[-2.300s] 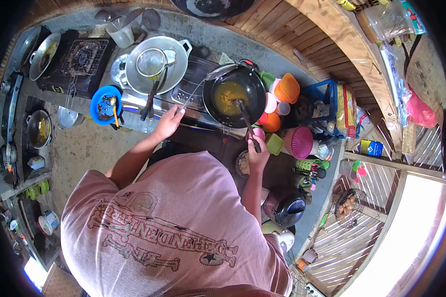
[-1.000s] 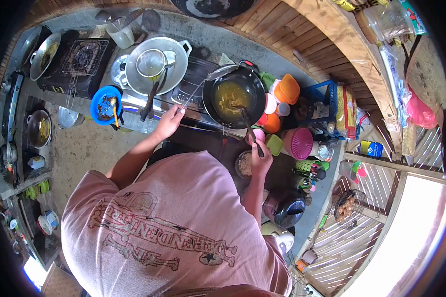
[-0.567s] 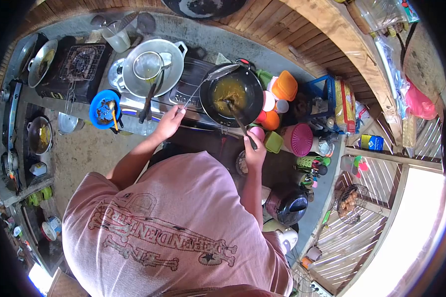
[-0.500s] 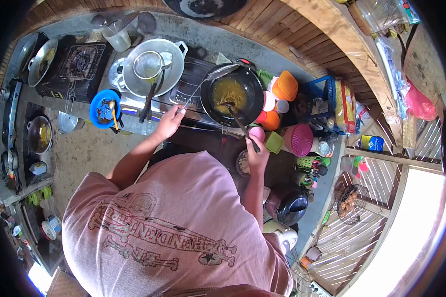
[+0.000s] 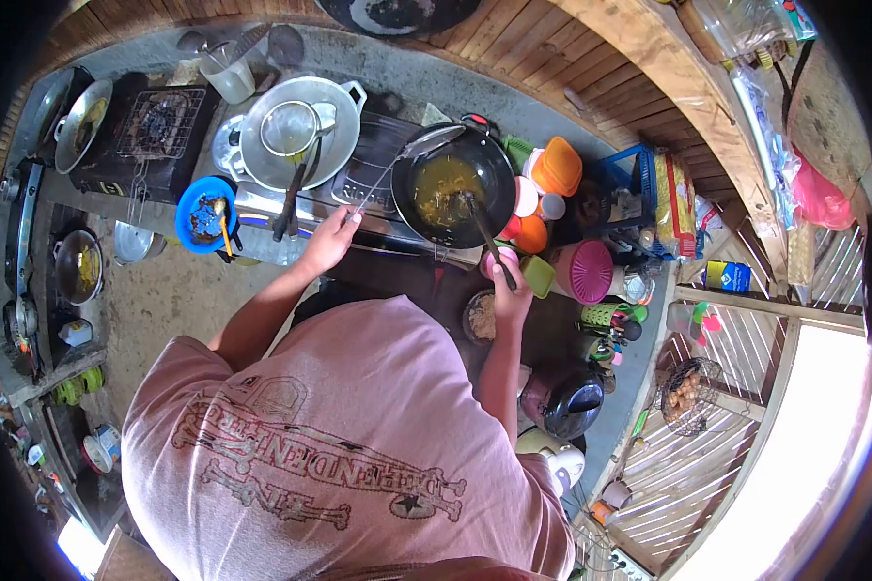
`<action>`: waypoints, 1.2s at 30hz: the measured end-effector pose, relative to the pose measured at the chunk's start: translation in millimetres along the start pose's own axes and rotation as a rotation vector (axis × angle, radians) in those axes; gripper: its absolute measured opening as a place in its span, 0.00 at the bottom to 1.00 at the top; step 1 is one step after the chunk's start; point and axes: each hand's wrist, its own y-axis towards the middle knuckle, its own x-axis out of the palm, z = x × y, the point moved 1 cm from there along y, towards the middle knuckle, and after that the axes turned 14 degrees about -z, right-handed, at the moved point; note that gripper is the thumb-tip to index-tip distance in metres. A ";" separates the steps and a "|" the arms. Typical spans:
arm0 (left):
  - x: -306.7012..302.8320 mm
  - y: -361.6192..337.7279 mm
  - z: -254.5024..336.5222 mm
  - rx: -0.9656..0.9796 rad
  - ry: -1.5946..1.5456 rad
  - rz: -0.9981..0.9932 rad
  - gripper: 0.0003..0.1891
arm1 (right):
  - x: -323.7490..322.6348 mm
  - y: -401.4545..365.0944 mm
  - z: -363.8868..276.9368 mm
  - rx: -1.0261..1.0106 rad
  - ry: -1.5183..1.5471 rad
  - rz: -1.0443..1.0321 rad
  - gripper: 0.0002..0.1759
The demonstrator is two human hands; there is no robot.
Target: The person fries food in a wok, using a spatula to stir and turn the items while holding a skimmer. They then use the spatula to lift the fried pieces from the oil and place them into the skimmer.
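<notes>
A black wok on the stove holds yellowish oil with small browned bits in it. My left hand is closed around the thin handle of a metal skimmer, whose flat head lies over the wok's upper left rim. In my right hand is the dark handle of a spatula; its tip dips among the bits, its exact shape hidden there. Left of the wok, a large metal pot carries a round wire strainer. Near it stands a blue bowl with dark residue and an orange-handled spoon.
Plastic containers, orange and pink, crowd the counter right of the wok. A bowl of pale food sits near my right forearm. A second stove with a wire grill stands far left. Eggs fill a wire basket at right.
My right hand has shifted slightly right, and the spatula tip has moved right through the oil. The browned bits are more scattered. My left hand and the skimmer stay nearly still.
</notes>
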 end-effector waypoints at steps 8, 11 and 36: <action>0.4 6.9 -7.9 0.074 -0.017 -0.001 0.16 | -12.1 -3.2 -33.8 0.001 -0.152 0.027 0.14; -3.3 2.5 -2.2 -0.008 0.014 -0.008 0.20 | -21.3 -16.0 -50.4 0.026 -0.134 0.001 0.14; 3.0 2.9 0.8 0.019 -0.113 -0.025 0.17 | -13.8 -10.8 -15.2 0.024 0.335 0.435 0.12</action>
